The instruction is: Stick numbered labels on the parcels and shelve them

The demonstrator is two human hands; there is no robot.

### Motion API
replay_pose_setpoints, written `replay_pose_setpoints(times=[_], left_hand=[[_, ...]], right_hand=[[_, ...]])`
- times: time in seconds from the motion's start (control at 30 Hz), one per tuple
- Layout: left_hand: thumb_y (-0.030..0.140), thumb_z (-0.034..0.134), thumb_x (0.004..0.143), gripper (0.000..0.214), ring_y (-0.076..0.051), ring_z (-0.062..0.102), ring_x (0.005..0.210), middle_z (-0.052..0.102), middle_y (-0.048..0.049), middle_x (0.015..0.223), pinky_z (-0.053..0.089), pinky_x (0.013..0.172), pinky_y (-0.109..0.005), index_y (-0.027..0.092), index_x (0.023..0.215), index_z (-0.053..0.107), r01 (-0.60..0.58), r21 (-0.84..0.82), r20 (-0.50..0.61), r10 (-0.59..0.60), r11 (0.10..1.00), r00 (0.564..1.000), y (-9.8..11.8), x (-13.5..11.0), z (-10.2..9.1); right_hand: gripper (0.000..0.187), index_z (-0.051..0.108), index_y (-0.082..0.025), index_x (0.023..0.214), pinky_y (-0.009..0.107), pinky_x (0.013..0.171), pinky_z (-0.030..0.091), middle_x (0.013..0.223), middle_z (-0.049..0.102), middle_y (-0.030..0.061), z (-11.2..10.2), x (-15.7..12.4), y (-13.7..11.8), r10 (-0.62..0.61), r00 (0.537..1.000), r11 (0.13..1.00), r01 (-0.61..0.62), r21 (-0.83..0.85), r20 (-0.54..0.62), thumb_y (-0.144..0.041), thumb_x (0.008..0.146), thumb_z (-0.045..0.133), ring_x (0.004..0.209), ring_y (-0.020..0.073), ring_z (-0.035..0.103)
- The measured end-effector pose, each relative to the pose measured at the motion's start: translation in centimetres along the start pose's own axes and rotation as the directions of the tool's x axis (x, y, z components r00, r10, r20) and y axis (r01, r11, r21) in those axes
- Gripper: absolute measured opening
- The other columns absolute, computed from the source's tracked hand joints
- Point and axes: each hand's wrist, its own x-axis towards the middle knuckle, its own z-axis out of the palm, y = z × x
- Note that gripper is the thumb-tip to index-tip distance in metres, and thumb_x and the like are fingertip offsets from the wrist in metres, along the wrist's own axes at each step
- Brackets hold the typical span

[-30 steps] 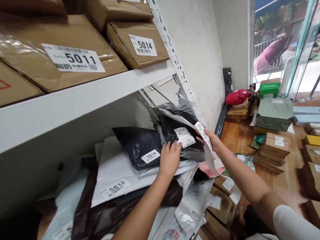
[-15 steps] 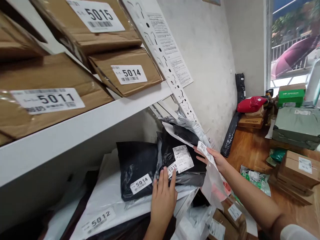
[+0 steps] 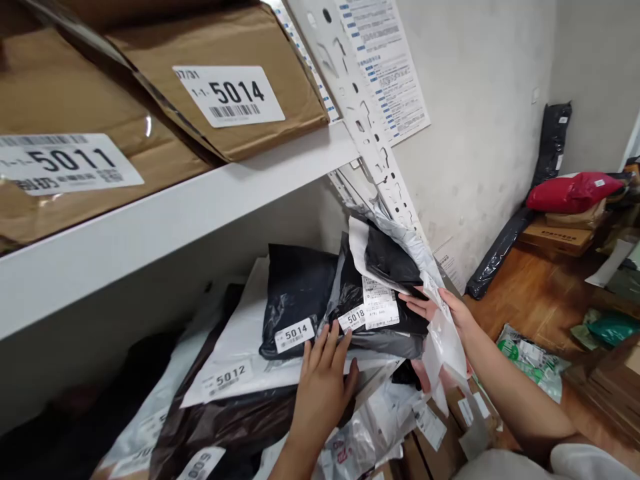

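Observation:
My left hand (image 3: 324,377) lies with fingers spread on the parcels of the lower shelf. Its fingertips are at the front of a black mailer bag (image 3: 300,283) labelled 5014 and a black mailer bag (image 3: 350,287) labelled 5018. Beneath them is a white mailer bag (image 3: 207,393) labelled 5012. To the right, my right hand (image 3: 457,313) pinches a strip of white labels (image 3: 443,347) that hangs down curled. The fingers of that hand reach past the strip toward the 5018 bag. Behind it leans a white-and-black plastic mailer (image 3: 390,253).
Cardboard boxes labelled 5014 (image 3: 295,80) and 5011 (image 3: 160,157) stand on the upper shelf (image 3: 200,220). A perforated white post (image 3: 373,143) rises beside the hands. Parcels lie on the wooden floor (image 3: 545,280), among them a red bag (image 3: 575,193).
The view has come closer and shifted, so the shelf parcels sit differently. My left hand's fingers are now more spread. The label strip in my right hand has turned, hiding its printed numbers.

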Motion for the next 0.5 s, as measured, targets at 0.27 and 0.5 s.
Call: replay_pose_setpoints(times=[0.27,0.5], left_hand=[[0.020,0.044,0.097,0.036,-0.037,0.051,0.138,0.059,-0.0185,0.143,0.047,0.107,-0.060,0.018,0.129,0.060,0.035,-0.171,0.057,-0.026,0.985,0.998,-0.6,0.5,-0.6],[0.026,0.055,0.095,0.062,-0.038,0.031,0.151,0.032,-0.0270,0.161,0.037,0.116,-0.060,0.013,0.152,0.036,0.205,-0.300,-0.104,-0.246,0.931,0.964,-1.4,7.9,-1.5]], right_hand=[[0.039,0.078,-0.021,0.094,0.056,0.121,0.033,0.105,0.079,0.0076,0.3,0.0,-0.7,0.018,1.000,0.999,-0.019,0.036,0.009,-0.048,0.067,0.089,0.119,0.0365,0.068],[0.038,0.077,-0.020,0.094,0.053,0.119,0.037,0.110,0.078,0.0114,0.5,-0.6,0.7,-0.005,0.999,1.000,0.006,0.012,-0.036,-0.045,0.068,0.089,0.118,0.0329,0.069]])
